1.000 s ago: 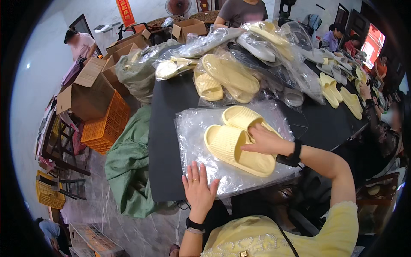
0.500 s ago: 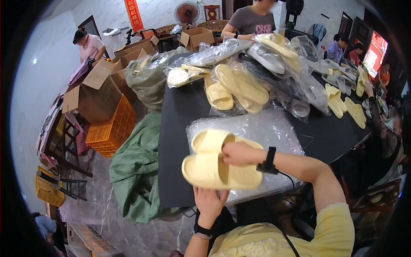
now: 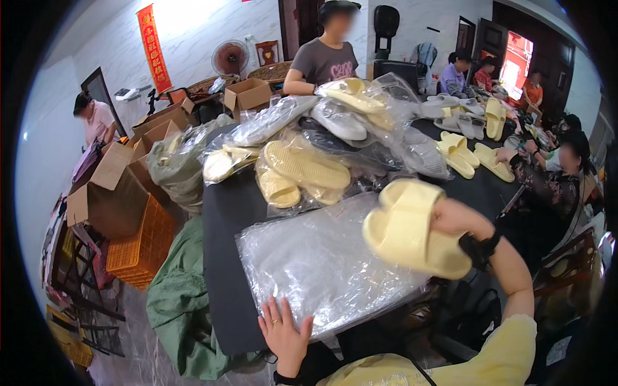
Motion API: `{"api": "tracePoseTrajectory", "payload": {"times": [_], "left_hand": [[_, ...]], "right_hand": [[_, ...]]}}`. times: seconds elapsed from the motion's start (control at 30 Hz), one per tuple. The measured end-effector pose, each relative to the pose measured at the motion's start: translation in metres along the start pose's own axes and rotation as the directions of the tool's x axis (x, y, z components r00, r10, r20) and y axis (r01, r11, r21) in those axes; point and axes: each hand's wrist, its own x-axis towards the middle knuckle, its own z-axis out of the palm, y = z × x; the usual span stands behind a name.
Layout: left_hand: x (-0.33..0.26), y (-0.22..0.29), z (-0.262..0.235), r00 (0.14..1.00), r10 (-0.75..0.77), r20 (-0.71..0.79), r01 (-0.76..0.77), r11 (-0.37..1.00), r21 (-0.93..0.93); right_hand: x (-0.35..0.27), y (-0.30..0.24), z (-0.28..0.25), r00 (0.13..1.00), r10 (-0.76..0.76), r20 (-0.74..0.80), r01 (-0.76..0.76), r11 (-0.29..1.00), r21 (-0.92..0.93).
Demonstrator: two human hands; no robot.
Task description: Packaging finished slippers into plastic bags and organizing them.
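Observation:
My right hand grips a pair of pale yellow slide slippers by the straps, holding them above the right part of a stack of clear plastic bags. My left hand lies flat with fingers spread on the near left edge of that stack. Its fingers hold nothing. Just beyond the bags is a heap of bagged slippers, with a yellow bagged pair nearest and a white bagged slipper farther back.
Loose yellow slippers lie at the right on the black table. A co-worker in a lace sleeve sits there, touching another slipper. Across the table stands a person in a grey shirt. Cardboard boxes, an orange crate and a green sack are left.
My right hand has carried the slippers to the right, away from my left hand. The left hand has come off them and now rests on the bags. The view has shifted right.

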Motion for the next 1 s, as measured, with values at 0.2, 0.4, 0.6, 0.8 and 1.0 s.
{"api": "tracePoseTrajectory", "payload": {"times": [0.2, 0.4, 0.6, 0.8, 1.0], "left_hand": [[0.004, 0.002, 0.003, 1.0, 0.028, 0.01, -0.028, 1.0, 0.008], [0.002, -0.005, 0.002, 1.0, -0.001, 0.015, 0.0, 1.0, 0.031], [0.0, 0.0, 0.003, 0.999, 0.039, 0.02, -0.039, 0.999, 0.007], [0.001, 0.008, -0.005, 0.999, 0.044, 0.015, -0.044, 0.999, -0.002], [0.002, 0.005, -0.006, 0.999, 0.019, 0.036, -0.021, 0.999, 0.032]], "right_hand": [[0.016, 0.159, -0.097, 0.645, 0.525, -0.555, -0.376, 0.851, 0.367], [0.126, 0.132, -0.067, 0.447, 0.082, -0.891, -0.15, 0.989, 0.016], [0.197, -0.02, -0.061, 0.375, -0.034, -0.926, 0.245, 0.967, 0.064], [0.244, -0.043, -0.062, 0.459, 0.495, -0.738, 0.173, 0.764, 0.621], [0.151, -0.082, -0.101, 0.829, 0.278, -0.485, 0.548, -0.576, 0.607]]}}
